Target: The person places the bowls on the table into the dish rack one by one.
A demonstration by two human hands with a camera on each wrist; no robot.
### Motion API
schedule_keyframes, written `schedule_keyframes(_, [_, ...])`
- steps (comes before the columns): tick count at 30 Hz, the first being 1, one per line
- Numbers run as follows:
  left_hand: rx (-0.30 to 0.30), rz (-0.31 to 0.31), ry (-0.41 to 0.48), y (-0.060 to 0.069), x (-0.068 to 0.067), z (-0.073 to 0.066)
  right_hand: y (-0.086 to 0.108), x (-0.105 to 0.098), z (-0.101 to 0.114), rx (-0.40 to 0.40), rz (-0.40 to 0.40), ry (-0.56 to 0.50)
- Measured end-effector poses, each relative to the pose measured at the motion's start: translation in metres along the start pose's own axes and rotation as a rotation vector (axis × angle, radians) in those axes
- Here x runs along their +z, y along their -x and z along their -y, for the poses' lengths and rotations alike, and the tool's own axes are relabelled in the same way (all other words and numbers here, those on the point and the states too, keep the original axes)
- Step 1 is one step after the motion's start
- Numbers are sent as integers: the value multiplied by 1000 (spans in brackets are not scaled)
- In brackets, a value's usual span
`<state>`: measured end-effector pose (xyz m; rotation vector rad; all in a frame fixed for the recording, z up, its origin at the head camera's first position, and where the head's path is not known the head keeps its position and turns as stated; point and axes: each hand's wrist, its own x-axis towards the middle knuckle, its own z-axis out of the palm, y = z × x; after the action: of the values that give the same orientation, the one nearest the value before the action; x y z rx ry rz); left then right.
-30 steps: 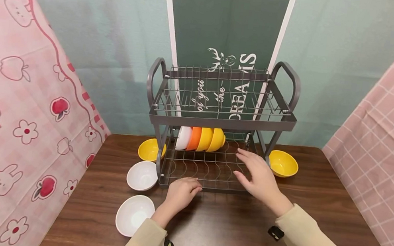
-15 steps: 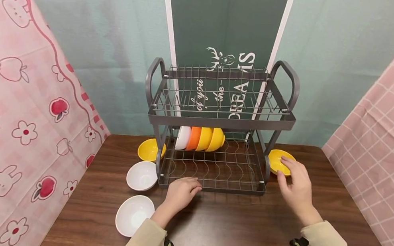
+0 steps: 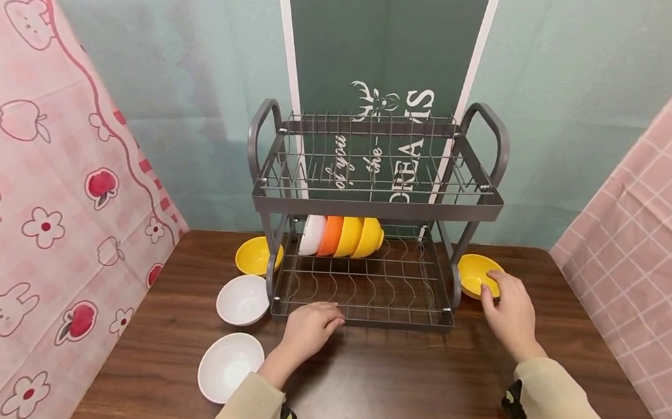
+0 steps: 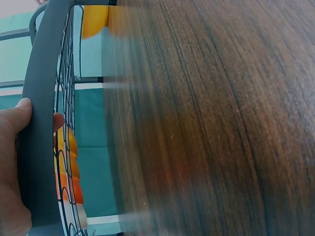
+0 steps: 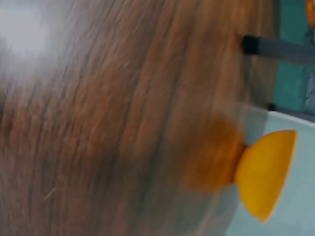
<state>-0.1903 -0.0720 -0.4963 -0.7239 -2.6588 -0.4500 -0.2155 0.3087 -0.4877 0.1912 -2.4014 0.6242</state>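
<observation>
- The two-tier rack (image 3: 376, 207) stands on the wooden table (image 3: 390, 393). Its lower tier holds four bowls tipped on their sides in a close row, mouths to the left: a racked white bowl (image 3: 311, 235), an orange bowl (image 3: 330, 236), a middle yellow bowl (image 3: 348, 238) and an end yellow bowl (image 3: 369, 240).
- Just beside the rack's right side, the outer yellow bowl (image 3: 471, 271) rests on its foot on the table, mouth up; the right wrist view shows it from the side, with its reflection in the tabletop.
- The right hand (image 3: 512, 317) is at that bowl's near right edge, its thumb and forefinger apart and lightly bent, overlapping the rim in the head view. I cannot tell whether they touch it.
- The left hand (image 3: 310, 330) grips the lower front rail (image 3: 397, 324), thumb on one side and a fingertip showing on the other in the left wrist view.
- Left of the rack, three bowls sit mouth up in a line: a left yellow bowl (image 3: 254, 255) partly behind the rack's post, a middle white bowl (image 3: 242, 300), and a near white bowl (image 3: 227, 365) beside the left forearm.
</observation>
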Motion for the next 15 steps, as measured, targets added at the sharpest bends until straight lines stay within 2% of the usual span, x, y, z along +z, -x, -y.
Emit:
schedule_keyframes(6, [-1,0,5,0,1,0,-2,14,-19,50,134,82])
schedule_keyframes(15, [-4,-2,7,0,-1,0,-5,30,-30,47,281,148])
